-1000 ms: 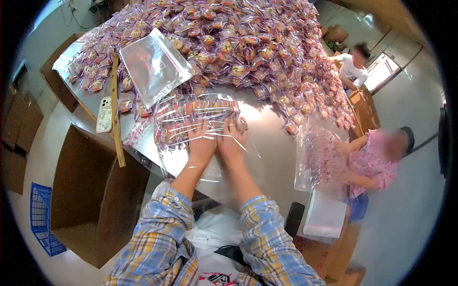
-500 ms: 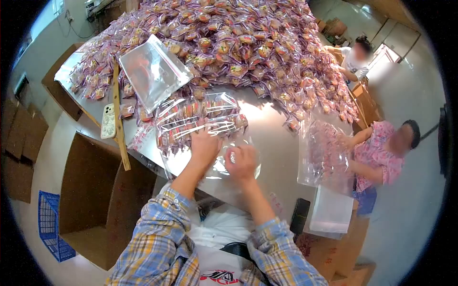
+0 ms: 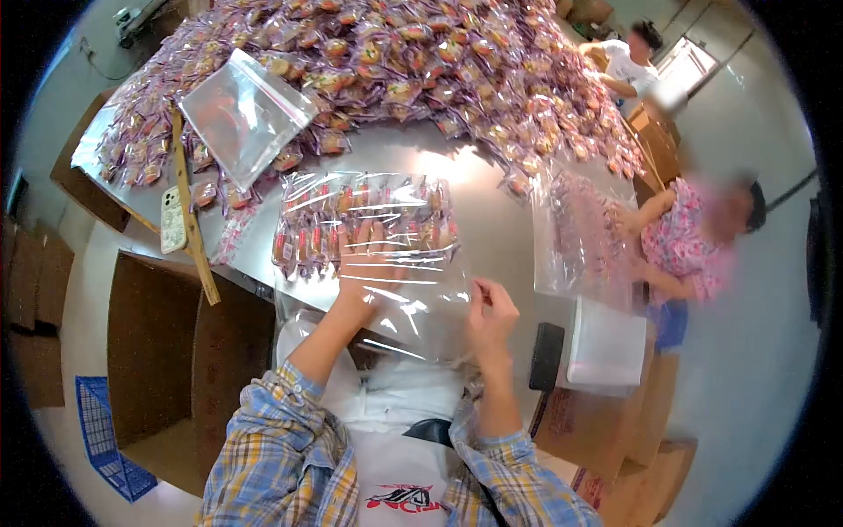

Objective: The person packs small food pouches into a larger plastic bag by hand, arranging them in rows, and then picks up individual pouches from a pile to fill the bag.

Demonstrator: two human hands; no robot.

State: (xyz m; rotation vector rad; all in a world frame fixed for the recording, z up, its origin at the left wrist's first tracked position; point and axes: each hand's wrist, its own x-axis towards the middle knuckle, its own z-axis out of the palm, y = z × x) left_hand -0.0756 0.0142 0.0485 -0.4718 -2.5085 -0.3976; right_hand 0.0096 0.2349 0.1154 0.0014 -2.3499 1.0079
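In front of me lies a large clear plastic bag [image 3: 413, 303], its far half filled with rows of small wrapped snack packets [image 3: 307, 237]. My left hand [image 3: 364, 268] is flat with fingers outstretched at the near row of packets, and shiny film creases show across it. At the bag's near right edge, the fingers of my right hand [image 3: 492, 318] are pinched together on the film. The bag's loose near part hangs toward my lap.
A big heap of wrapped snacks [image 3: 395, 61] covers the table's far side. Flat clear bags [image 3: 246, 119], a patterned phone [image 3: 174, 220] and a wooden strip [image 3: 195, 237] lie left. A dark phone [image 3: 546, 356], a bag stack [image 3: 606, 342] and two people are right. An open carton [image 3: 154, 342] stands lower left.
My right hand has moved right and toward me, drawing the film out into a wider sheet. My left hand now lies flatter on the packets. The whole view has shifted slightly.
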